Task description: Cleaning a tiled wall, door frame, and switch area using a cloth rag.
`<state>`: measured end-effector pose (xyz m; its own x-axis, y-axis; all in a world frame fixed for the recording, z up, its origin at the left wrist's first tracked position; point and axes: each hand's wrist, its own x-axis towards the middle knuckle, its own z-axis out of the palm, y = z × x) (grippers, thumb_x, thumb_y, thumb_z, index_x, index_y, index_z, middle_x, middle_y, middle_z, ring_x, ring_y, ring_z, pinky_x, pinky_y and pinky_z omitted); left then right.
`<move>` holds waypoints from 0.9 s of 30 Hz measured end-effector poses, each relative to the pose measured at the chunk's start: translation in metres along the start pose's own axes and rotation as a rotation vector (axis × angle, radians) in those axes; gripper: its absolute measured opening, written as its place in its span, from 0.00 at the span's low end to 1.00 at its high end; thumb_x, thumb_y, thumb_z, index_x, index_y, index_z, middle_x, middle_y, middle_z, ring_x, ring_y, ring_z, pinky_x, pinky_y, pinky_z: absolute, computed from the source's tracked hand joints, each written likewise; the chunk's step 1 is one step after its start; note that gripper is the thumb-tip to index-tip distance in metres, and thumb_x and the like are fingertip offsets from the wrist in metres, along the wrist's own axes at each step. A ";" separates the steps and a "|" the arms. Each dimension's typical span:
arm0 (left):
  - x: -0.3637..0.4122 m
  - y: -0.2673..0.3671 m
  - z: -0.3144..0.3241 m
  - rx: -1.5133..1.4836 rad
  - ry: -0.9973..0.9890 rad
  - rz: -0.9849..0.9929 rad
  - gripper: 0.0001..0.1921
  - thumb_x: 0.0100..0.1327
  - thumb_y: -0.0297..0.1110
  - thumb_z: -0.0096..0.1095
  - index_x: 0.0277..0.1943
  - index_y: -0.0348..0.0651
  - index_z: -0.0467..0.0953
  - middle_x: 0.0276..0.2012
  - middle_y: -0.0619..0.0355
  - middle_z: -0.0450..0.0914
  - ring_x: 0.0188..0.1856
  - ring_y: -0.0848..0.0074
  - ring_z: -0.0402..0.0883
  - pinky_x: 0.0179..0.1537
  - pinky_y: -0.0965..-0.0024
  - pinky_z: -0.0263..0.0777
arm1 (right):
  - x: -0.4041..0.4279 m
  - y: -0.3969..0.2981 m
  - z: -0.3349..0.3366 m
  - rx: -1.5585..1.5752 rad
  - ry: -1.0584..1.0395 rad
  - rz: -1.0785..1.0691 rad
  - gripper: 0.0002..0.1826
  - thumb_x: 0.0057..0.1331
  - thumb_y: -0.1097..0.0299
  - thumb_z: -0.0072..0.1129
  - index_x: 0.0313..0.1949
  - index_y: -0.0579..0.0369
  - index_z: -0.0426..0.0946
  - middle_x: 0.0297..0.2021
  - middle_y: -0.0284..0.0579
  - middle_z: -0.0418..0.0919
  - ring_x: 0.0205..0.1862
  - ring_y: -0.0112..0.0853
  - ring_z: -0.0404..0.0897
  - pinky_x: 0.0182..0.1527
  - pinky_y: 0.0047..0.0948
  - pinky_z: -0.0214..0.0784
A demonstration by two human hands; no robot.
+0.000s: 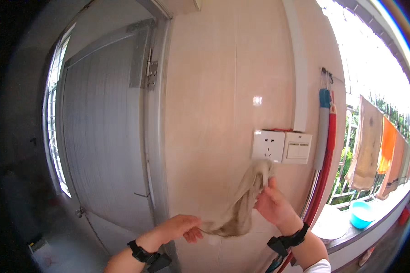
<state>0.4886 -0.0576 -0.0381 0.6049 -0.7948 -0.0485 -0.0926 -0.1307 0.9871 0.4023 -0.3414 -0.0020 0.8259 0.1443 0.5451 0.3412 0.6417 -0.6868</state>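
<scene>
A damp-looking beige-brown cloth (241, 208) stretches between my two hands in front of the tiled wall (205, 119). My left hand (182, 227) pinches its lower left end. Higher up, my right hand (271, 201) grips the other end, just below a white wall socket (268, 145). The cloth sags in folds between them, and its top overlaps the socket's lower edge in view; I cannot tell whether it touches. Beside the socket is a white switch plate (297, 147) with two rockers. Both wrists wear black straps.
A grey door (102, 129) stands at the left in its frame. Mops or brooms with grey (323, 136) and red (331, 133) handles hang right of the switch. On the ledge at right sits a blue basin (361, 214), below hanging towels (367, 143).
</scene>
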 end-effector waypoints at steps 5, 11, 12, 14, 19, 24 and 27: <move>-0.018 -0.039 -0.013 0.099 -0.101 0.067 0.15 0.67 0.42 0.49 0.42 0.37 0.71 0.32 0.59 0.78 0.32 0.81 0.76 0.36 0.77 0.70 | 0.035 -0.083 0.053 -0.420 0.338 -0.261 0.27 0.61 0.73 0.42 0.61 0.46 0.56 0.47 0.40 0.71 0.48 0.32 0.71 0.54 0.36 0.61; -0.057 -0.114 -0.019 -0.005 -0.012 -0.034 0.14 0.65 0.41 0.52 0.45 0.39 0.72 0.34 0.58 0.79 0.34 0.76 0.78 0.37 0.73 0.71 | 0.095 -0.228 0.084 -1.857 0.728 -1.066 0.29 0.55 0.74 0.41 0.59 0.48 0.62 0.44 0.57 0.70 0.44 0.44 0.73 0.45 0.39 0.67; -0.062 -0.117 -0.015 -0.137 0.044 -0.023 0.14 0.63 0.42 0.56 0.46 0.41 0.72 0.33 0.57 0.80 0.34 0.73 0.78 0.37 0.72 0.71 | 0.107 -0.268 0.075 -2.285 0.986 -1.386 0.26 0.56 0.73 0.43 0.57 0.46 0.66 0.48 0.56 0.68 0.46 0.45 0.71 0.46 0.41 0.66; -0.081 -0.105 -0.008 -0.179 0.083 -0.062 0.11 0.63 0.40 0.55 0.43 0.42 0.72 0.33 0.60 0.79 0.33 0.78 0.77 0.36 0.75 0.70 | 0.125 -0.266 0.116 -2.466 0.900 -1.455 0.20 0.58 0.75 0.42 0.50 0.45 0.70 0.51 0.49 0.65 0.49 0.46 0.70 0.45 0.41 0.67; -0.090 -0.132 -0.009 -0.293 0.188 -0.056 0.11 0.64 0.38 0.56 0.44 0.42 0.72 0.33 0.61 0.78 0.31 0.80 0.76 0.34 0.76 0.70 | 0.186 -0.299 0.108 -2.674 0.753 -1.403 0.20 0.58 0.76 0.44 0.49 0.41 0.71 0.49 0.48 0.65 0.50 0.45 0.69 0.49 0.42 0.68; -0.115 -0.140 0.005 -0.369 0.478 -0.085 0.17 0.63 0.41 0.56 0.49 0.40 0.70 0.33 0.59 0.79 0.31 0.76 0.77 0.34 0.72 0.72 | 0.201 -0.275 0.114 -2.963 0.726 -1.064 0.21 0.57 0.78 0.45 0.47 0.37 0.71 0.47 0.45 0.66 0.50 0.43 0.70 0.49 0.41 0.69; -0.121 -0.173 0.009 -0.407 0.687 -0.223 0.17 0.62 0.44 0.57 0.47 0.40 0.72 0.30 0.58 0.79 0.28 0.75 0.78 0.31 0.72 0.73 | 0.189 -0.271 0.109 -3.009 0.566 -1.022 0.19 0.56 0.78 0.45 0.45 0.39 0.71 0.46 0.45 0.66 0.49 0.43 0.71 0.47 0.40 0.70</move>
<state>0.4248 0.0557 -0.2040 0.9358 -0.2193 -0.2760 0.3006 0.0873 0.9498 0.4170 -0.4062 0.3391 0.2367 0.3697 0.8985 -0.5970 -0.6742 0.4347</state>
